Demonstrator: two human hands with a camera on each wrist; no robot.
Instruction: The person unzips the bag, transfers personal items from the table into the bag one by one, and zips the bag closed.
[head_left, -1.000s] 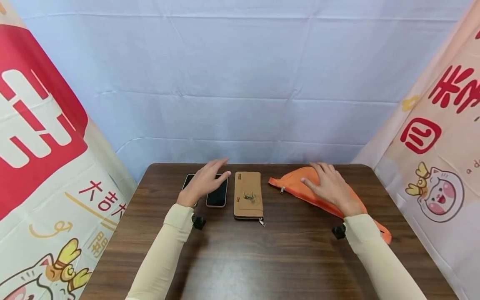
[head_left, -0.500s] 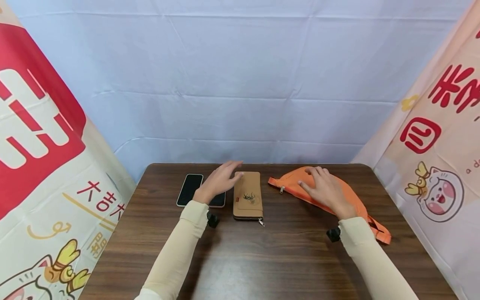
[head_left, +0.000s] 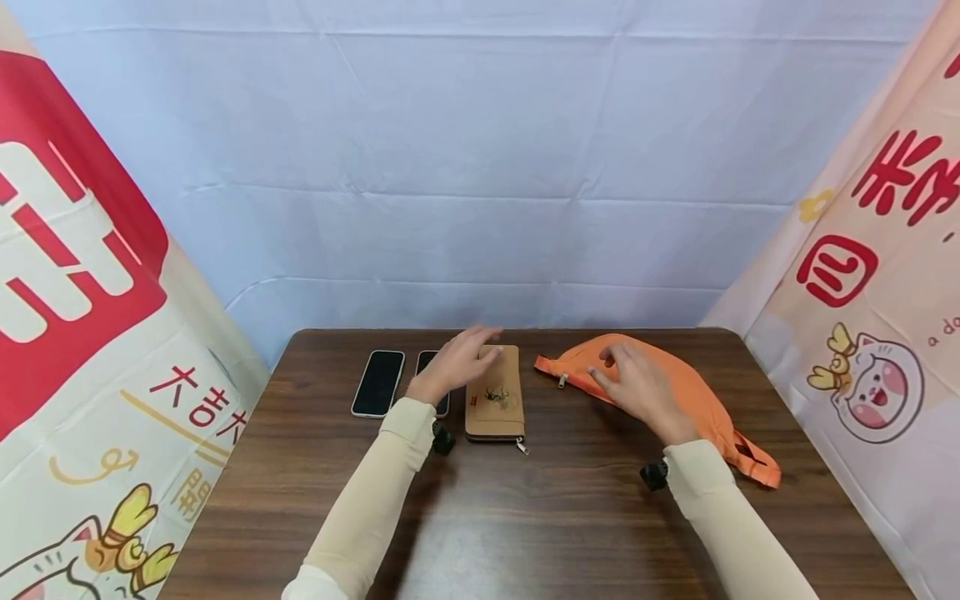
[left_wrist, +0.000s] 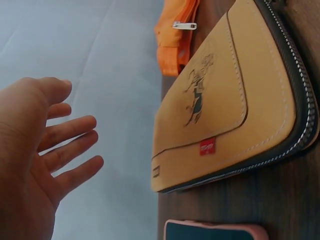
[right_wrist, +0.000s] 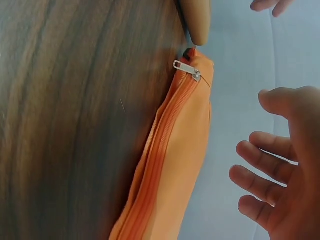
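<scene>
A tan zip wallet (head_left: 495, 400) with a small red tag and a dark printed figure lies flat at the middle of the table. My left hand (head_left: 459, 363) hovers above its left edge and the right phone, fingers spread and holding nothing. In the left wrist view the wallet (left_wrist: 220, 100) is apart from those fingers (left_wrist: 75, 150). An orange waist bag (head_left: 675, 379) lies on the right, its zip closed along the near side. Over it hangs my right hand (head_left: 639, 385), fingers loosely bent; the right wrist view shows a gap between them and the bag (right_wrist: 175, 165).
Two phones with dark screens, one at the left (head_left: 378, 383) and one partly behind my left hand (head_left: 442, 406), lie left of the wallet. The brown wooden table (head_left: 525, 525) ends at a pale cloth backdrop (head_left: 480, 167). Printed banners flank both sides.
My left hand has moved right, from over the phones toward the wallet, uncovering the left phone. My right hand has shifted slightly left and nearer, its fingers bending more. Nothing on the table has moved.
</scene>
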